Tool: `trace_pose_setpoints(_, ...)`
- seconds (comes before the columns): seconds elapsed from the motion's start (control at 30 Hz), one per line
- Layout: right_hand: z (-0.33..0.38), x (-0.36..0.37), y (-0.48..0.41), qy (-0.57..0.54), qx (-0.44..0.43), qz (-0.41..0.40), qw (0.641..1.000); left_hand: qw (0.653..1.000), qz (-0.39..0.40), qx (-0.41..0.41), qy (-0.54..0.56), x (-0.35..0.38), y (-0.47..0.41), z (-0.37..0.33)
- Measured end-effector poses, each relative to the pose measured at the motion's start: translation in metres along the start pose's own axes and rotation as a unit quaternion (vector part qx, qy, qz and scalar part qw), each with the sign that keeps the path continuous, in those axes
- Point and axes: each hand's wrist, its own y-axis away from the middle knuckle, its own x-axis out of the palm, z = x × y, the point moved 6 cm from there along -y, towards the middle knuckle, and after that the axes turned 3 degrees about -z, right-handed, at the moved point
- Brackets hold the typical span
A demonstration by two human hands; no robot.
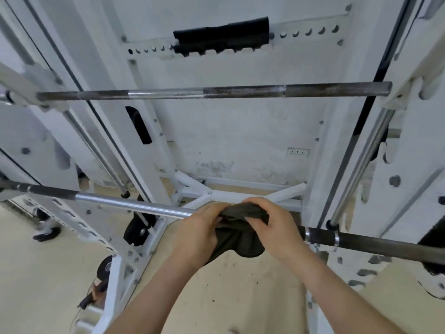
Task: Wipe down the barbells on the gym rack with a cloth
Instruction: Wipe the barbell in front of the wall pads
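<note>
It was a gym, a plain weight room. A white steel rack with rows of adjustment holes carried an upper barbell with worn knurling and a lower barbell with a chrome middle. A chrome guide rod ran up the right side, and a black weight plate sat low on the frame. Behind stood a stained plaster wall with a power socket, above a beige floor.

- The near barbell spans the rack from left to right, with the cloth draped over its middle.
- The left hand grips the cloth's left side and the right hand its right.
- The second barbell sits higher and farther back.
- Above it, a pad wraps the crossbeam.
- A wall socket lies behind the rack.
</note>
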Motion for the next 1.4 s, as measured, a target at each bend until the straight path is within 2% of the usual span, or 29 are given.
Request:
trace_pose_setpoints(0.2,0.034,0.013,-0.027,-0.133,0.077,0.062,0.986,0.974,-0.030,-0.113,0.193,-0.030,0.000,0.013)
trace_pose_setpoints(0.33,0.054,0.014,-0.039,-0.228,0.185,0.117,0.949,0.935,-0.033,-0.137,0.326,-0.057,-0.007,0.000)
trace_pose_setpoints(0.37,0.059,0.012,-0.044,-0.242,0.203,0.108,0.942,0.943,-0.035,-0.121,0.310,-0.067,-0.010,-0.002)
trace_pose_setpoints(0.4,0.064,0.008,-0.049,-0.251,0.218,0.088,0.939,0.966,-0.032,-0.087,0.242,-0.078,-0.015,-0.002)
trace_pose_setpoints(0.43,0.068,0.002,-0.057,-0.252,0.225,0.062,0.939,0.990,-0.018,-0.040,0.133,-0.088,-0.021,-0.001)
trace_pose_setpoints(0.5,0.080,-0.009,-0.074,-0.240,0.205,0.018,0.949,0.998,0.031,0.014,-0.058,-0.103,-0.033,0.006)
trace_pose_setpoints(0.53,0.087,-0.015,-0.082,-0.228,0.183,0.002,0.956,0.996,0.051,0.011,-0.076,-0.109,-0.039,0.013)
trace_pose_setpoints(0.6,0.102,-0.023,-0.097,-0.219,0.134,-0.022,0.966,0.998,0.055,0.001,-0.030,-0.125,-0.050,0.022)
trace_pose_setpoints(0.67,0.116,-0.025,-0.110,-0.220,0.099,-0.049,0.969,1.000,0.006,-0.004,0.030,-0.146,-0.063,0.032)
trace_pose_setpoints(0.73,0.130,-0.032,-0.122,-0.170,0.067,-0.120,0.976,0.993,-0.049,-0.008,0.109,-0.168,-0.075,0.042)
trace_pose_setpoints(0.8,0.151,-0.033,-0.129,-0.091,0.003,-0.162,0.983,0.963,-0.091,-0.043,0.249,-0.185,-0.086,0.055)
trace_pose_setpoints(0.83,0.162,-0.027,-0.131,-0.051,-0.028,-0.138,0.989,0.939,-0.095,-0.065,0.325,-0.187,-0.092,0.062)
trace_pose_setpoints(0.9,0.180,0.011,-0.128,0.010,-0.046,0.021,0.999,0.900,-0.059,-0.086,0.424,-0.182,-0.107,0.070)
trace_pose_setpoints(0.97,0.189,0.067,-0.117,0.017,-0.023,0.200,0.979,0.887,-0.009,-0.077,0.455,-0.169,-0.120,0.079)
trace_pose_setpoints(1.0,0.191,0.094,-0.114,0.011,-0.022,0.237,0.971,0.880,0.004,-0.082,0.468,-0.166,-0.125,0.086)
trace_pose_setpoints(1.03,0.188,0.115,-0.119,0.015,-0.021,0.219,0.975,0.871,0.011,-0.093,0.483,-0.165,-0.131,0.096)
trace_pose_setpoints(1.13,0.172,0.144,-0.142,-0.013,0.033,0.086,0.996,0.817,0.023,-0.126,0.562,-0.169,-0.149,0.131)
trace_pose_setpoints(1.2,0.165,0.157,-0.149,-0.054,0.068,0.080,0.993,0.784,0.035,-0.131,0.606,-0.174,-0.162,0.144)
trace_pose_setpoints(1.27,0.160,0.167,-0.150,-0.001,0.067,0.063,0.996,0.757,0.032,-0.135,0.639,-0.175,-0.169,0.151)
trace_pose_setpoints(1.33,0.156,0.171,-0.157,0.075,0.044,-0.022,0.996,0.723,0.031,-0.145,0.675,-0.177,-0.178,0.162)
trace_pose_setpoints(1.4,0.153,0.161,-0.160,0.135,0.039,-0.093,0.986,0.712,0.026,-0.168,0.681,-0.177,-0.184,0.177)
